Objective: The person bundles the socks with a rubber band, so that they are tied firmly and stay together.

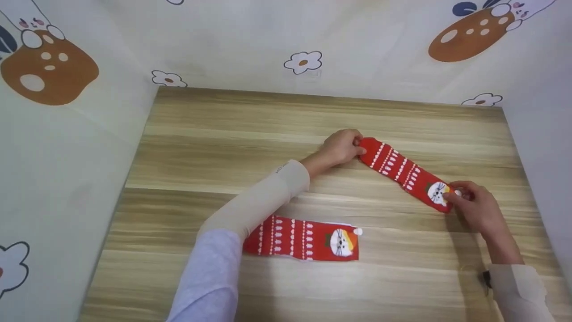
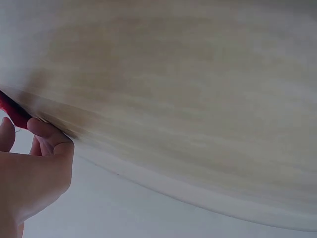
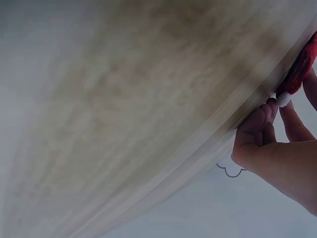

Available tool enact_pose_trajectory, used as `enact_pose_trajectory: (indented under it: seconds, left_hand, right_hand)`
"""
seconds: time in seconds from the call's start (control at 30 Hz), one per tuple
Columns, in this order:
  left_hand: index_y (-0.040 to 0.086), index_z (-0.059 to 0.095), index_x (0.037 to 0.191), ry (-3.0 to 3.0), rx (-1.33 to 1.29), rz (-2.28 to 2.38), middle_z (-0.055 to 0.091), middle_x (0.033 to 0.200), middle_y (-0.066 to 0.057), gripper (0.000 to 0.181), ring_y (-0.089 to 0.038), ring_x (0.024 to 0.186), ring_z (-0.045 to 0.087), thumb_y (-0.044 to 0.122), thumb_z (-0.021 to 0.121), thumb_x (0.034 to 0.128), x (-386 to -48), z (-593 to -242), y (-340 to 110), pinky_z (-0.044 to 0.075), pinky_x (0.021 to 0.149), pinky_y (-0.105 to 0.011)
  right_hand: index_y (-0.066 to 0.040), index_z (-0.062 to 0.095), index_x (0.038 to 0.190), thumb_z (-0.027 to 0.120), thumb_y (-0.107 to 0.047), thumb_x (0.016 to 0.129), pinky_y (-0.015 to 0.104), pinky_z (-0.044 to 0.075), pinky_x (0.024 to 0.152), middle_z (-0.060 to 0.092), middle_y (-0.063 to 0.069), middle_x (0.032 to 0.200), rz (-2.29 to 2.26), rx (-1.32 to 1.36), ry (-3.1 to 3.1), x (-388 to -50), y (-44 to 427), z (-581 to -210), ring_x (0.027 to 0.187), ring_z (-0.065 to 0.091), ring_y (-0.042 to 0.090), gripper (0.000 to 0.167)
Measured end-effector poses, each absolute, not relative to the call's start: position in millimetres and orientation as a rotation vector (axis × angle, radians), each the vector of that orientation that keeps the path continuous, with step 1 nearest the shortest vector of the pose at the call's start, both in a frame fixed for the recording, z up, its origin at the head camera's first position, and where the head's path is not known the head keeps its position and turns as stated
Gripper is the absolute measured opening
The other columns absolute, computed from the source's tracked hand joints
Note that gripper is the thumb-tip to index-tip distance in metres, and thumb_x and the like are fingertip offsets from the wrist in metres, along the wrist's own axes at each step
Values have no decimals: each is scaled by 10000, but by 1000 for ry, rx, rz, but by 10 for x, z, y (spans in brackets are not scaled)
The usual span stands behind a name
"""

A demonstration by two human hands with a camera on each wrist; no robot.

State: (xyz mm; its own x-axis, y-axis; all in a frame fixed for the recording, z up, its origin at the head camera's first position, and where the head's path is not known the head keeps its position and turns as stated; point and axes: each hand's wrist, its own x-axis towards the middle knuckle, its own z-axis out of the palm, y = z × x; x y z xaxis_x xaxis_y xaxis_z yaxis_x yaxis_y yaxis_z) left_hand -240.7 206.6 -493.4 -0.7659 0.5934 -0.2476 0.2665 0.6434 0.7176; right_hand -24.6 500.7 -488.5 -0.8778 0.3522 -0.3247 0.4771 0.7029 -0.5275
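A red sock [image 1: 393,167] with white patterned bands and a white animal face stretches diagonally between the two hands in the head view. Its plain red end is pinched by the left hand [image 1: 342,146]. At the opposite end, beside the face and a white pompom, the right hand [image 1: 480,205] pinches the cuff. Both wrist views show only a bit of this sock, at the left hand [image 2: 39,173] and at the right hand [image 3: 272,144]. A matching red sock [image 1: 319,239] lies flat nearer the person, its left end hidden under the left forearm.
The socks are on a wood-grain table [image 1: 201,138]. Pale walls with printed flowers and orange fruit, such as the back wall [image 1: 366,44], border it at the back and both sides. A small dark object [image 1: 486,279] sits by the right sleeve.
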Motion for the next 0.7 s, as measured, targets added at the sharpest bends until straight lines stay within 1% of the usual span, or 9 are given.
enact_pose_trajectory:
  seconds: [0.23, 0.3, 0.4, 0.5, 0.6, 0.7]
  left_hand:
    - [107, 619, 1381, 2425, 606, 874, 684, 1310, -15, 418, -121, 1089, 611, 306, 661, 1016, -2434, -4907, 2176, 502, 979, -285]
    - [113, 630, 1361, 2432, 600, 860, 687, 1308, -13, 392, -125, 1088, 616, 292, 663, 1014, -2439, -4901, 2193, 503, 971, -288]
    - [118, 661, 1285, 2447, 604, 841, 705, 1252, -7, 308, -132, 1056, 627, 246, 669, 1005, -2441, -4897, 2200, 505, 932, -286]
    - [107, 685, 1183, 2468, 630, 829, 723, 1164, -11, 209, -143, 986, 631, 194, 663, 995, -2440, -4893, 2182, 511, 874, -289]
    - [101, 701, 1097, 2478, 652, 827, 729, 1095, -13, 134, -146, 913, 610, 163, 661, 985, -2437, -4885, 2156, 499, 812, -279]
    - [103, 694, 1042, 2464, 655, 837, 716, 1042, -13, 87, -139, 861, 569, 152, 649, 986, -2434, -4868, 2140, 459, 752, -258]
  right_hand:
    - [16, 499, 1439, 585, -464, 1031, 308, 398, 797, 498, 235, 1275, -944, 670, 2674, -271, 4979, -4872, 1123, 447, 345, 636]
    - [25, 501, 1423, 590, -457, 1030, 320, 396, 812, 494, 250, 1288, -950, 662, 2665, -273, 4971, -4869, 1131, 446, 358, 628]
    - [40, 503, 1396, 604, -439, 1027, 308, 401, 804, 492, 254, 1283, -955, 658, 2653, -270, 4966, -4858, 1123, 449, 355, 612]
    - [51, 489, 1379, 615, -413, 1025, 296, 400, 799, 488, 259, 1284, -966, 677, 2637, -271, 4960, -4845, 1126, 451, 364, 597]
    - [60, 481, 1355, 627, -363, 1022, 250, 417, 775, 507, 266, 1281, -973, 684, 2637, -277, 4946, -4837, 1124, 471, 368, 558]
    - [65, 491, 1312, 630, -325, 1019, 193, 426, 732, 543, 272, 1252, -966, 681, 2649, -278, 4932, -4832, 1100, 504, 359, 507]
